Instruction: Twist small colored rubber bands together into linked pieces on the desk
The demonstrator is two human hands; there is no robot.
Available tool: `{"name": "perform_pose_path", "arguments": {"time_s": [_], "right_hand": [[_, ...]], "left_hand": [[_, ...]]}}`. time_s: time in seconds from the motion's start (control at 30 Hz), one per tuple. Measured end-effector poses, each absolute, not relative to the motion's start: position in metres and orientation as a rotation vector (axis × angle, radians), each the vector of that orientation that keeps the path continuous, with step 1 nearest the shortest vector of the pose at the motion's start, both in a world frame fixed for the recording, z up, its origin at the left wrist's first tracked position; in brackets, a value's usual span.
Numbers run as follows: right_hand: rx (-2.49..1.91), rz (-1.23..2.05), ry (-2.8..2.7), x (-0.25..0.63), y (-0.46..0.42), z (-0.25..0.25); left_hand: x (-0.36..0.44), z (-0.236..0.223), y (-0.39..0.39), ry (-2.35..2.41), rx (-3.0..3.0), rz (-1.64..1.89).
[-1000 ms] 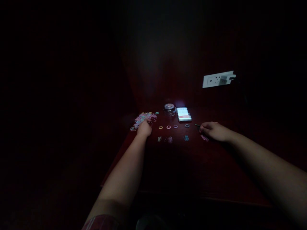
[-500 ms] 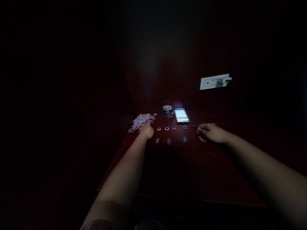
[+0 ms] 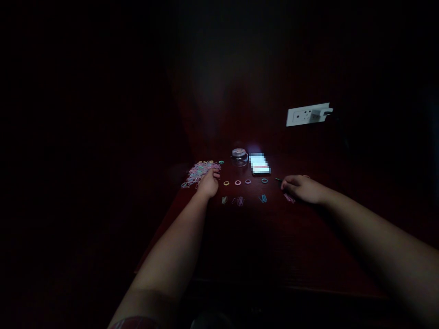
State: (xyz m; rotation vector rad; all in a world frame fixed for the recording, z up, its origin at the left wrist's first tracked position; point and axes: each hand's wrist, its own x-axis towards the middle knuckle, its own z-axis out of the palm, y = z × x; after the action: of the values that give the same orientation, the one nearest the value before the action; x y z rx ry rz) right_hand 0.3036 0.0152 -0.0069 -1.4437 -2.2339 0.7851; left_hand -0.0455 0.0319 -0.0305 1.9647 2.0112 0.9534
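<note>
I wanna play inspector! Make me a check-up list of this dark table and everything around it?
Surface: dark red table, dimly lit
Job's things: heap of colourful bands, four rings in a row, small bunches nearer you
Clutter: lidded jar beside a lit phone
Hands: left hand at the heap, grip unclear; right hand seems to pinch something thin
Cables: plug in wall socket; cable too dark to follow
Surroundings: mostly darkness
</note>
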Motion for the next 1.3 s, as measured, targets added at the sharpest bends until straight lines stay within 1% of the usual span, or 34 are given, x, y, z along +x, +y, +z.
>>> {"name": "perform_pose_path", "arguments": {"time_s": [0.1,0.33,0.63,0.93,1.1,1.23,1.3], "right_hand": [[-1.448,0.764,-2.259,0.303,0.014,-0.006],[-1.479,0.732,-2.274,0.303,0.014,-0.004],[-1.464,0.753,-2.227,0.305,0.015,-0.006],[-1.429,0.833,-2.223,0.305,0.019,-0.011],[-1.382,0.964,-2.200,0.301,0.014,-0.007],[-1.415,0.912,-2.204,0.299,0.010,-0.002],[-1.430,0.849,-2.227,0.299,0.010,-0.001]], "left_hand": [[-0.046,-0.030,0.031,2.020,1.994,0.993],[-0.047,-0.029,0.031,2.117,1.929,0.884],[-0.051,-0.033,0.034,2.223,1.848,0.869],[-0.034,-0.027,0.041,2.261,2.019,0.703],[-0.035,-0.030,0.042,2.229,2.042,0.714],[-0.038,-0.026,0.042,2.229,2.056,0.776],[-0.037,-0.018,0.038,2.201,2.097,0.873]]}}
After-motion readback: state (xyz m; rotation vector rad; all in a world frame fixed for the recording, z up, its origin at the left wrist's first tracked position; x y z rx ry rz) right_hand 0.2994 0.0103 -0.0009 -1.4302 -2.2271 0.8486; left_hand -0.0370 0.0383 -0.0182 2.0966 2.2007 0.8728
